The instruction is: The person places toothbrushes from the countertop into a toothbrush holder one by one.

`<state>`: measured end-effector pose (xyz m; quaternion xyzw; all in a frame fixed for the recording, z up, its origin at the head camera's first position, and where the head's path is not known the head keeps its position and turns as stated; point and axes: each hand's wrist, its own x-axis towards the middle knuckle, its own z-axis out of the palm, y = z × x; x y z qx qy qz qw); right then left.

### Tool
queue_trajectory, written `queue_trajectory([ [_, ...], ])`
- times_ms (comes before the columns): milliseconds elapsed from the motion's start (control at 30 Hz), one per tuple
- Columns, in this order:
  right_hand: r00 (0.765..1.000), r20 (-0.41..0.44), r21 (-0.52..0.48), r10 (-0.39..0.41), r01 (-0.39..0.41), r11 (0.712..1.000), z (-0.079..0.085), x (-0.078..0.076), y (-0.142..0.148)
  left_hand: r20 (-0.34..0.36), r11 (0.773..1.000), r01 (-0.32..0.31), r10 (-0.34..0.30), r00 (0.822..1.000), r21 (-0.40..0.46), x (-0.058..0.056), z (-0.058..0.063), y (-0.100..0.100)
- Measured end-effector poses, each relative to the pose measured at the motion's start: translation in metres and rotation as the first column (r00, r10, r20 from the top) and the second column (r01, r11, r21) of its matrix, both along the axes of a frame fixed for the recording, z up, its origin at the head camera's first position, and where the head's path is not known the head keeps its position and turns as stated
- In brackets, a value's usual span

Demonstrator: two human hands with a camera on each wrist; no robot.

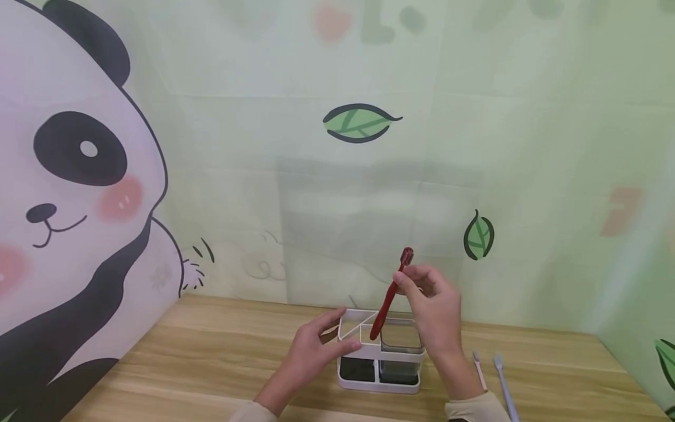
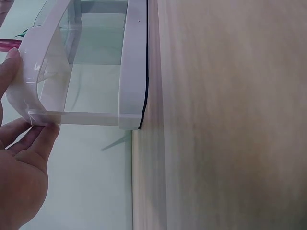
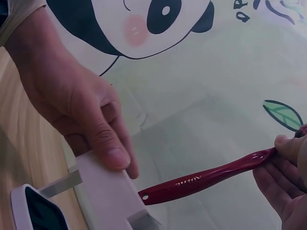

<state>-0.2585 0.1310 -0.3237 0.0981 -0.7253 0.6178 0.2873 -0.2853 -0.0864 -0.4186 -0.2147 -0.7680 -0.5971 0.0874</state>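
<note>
A white toothbrush holder [image 1: 390,354] with a divided top stands upright on the wooden table. My left hand [image 1: 308,347] grips its left end by the upper rim, thumb in front and fingers behind. A clear cup [image 1: 402,373] sits in the holder's right side. Pinched near its bristle head, a red toothbrush [image 1: 387,302] tilts in my right hand [image 1: 436,310], bristles up. In the head view its handle end overlaps the small middle compartment. The right wrist view shows that end [image 3: 168,189] close to the white rim; whether it is inside cannot be told.
To the right of the holder, a pink toothbrush [image 1: 479,370] and a blue toothbrush [image 1: 505,384] lie on the wooden table [image 1: 211,357]. A pale green backdrop [image 1: 237,135] with a printed panda and leaves rises behind the table's back edge.
</note>
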Motion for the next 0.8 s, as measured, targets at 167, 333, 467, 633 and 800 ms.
queue_trajectory([
  [167, 1.000, 0.008, 0.014, 0.018, -0.019, 1.000, -0.008, -0.005, -0.005, -0.012, 1.000, 0.008, -0.008, 1.000, 0.003, 0.000, 0.000, 0.000],
  [333, 0.999, 0.042, 0.056, 0.025, -0.027, 0.998, -0.016, -0.007, -0.009, -0.016, 1.000, 0.010, -0.010, 1.000, 0.003, -0.001, -0.002, 0.000],
  [467, 0.997, 0.062, 0.078, 0.045, -0.050, 0.996, -0.021, -0.009, -0.012, -0.019, 1.000, 0.015, -0.015, 1.000, 0.016, 0.000, -0.001, 0.000],
  [633, 0.996, 0.077, 0.093, 0.053, -0.060, 0.994, -0.027, -0.014, -0.016, -0.013, 0.999, 0.022, -0.021, 1.000, 0.047, 0.001, 0.000, 0.000],
  [800, 0.991, 0.121, 0.127, 0.056, -0.071, 0.989, -0.030, -0.017, -0.018, -0.001, 0.999, 0.015, -0.015, 1.000, 0.029, 0.001, 0.000, 0.000],
])
